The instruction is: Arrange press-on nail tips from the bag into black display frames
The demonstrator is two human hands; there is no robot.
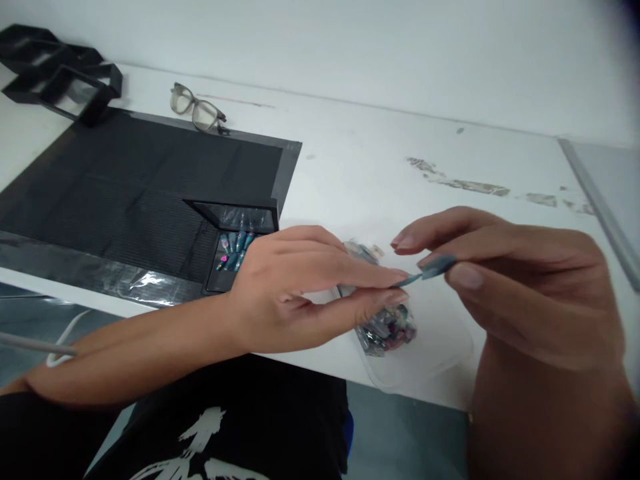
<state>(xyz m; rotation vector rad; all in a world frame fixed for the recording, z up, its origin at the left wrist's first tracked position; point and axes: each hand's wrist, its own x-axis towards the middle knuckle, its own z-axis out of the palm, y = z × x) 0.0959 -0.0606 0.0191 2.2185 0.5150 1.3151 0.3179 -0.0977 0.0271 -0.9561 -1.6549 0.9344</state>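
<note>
Slim grey-blue nail tip (431, 269) pinched between both hands (295, 287) (505, 280) above glossy bag (387, 330)

Both forearms bare, no sleeves reaching the wrists. No rings, watch or bracelet on the left hand (295, 287); none visible on the right hand (525, 293) either. Fingers (465, 275) bare, no gloves; nails short, plain, unpainted, with a natural sheen. Torso in a black shirt (280, 413), loose and matte, filling the lower frame. White print (205, 433) on its front, jagged brush-stroke shapes, only partly in view and not readable. A strip of blue (349, 427) shows at the shirt's right edge; what it belongs to is unclear.
</note>
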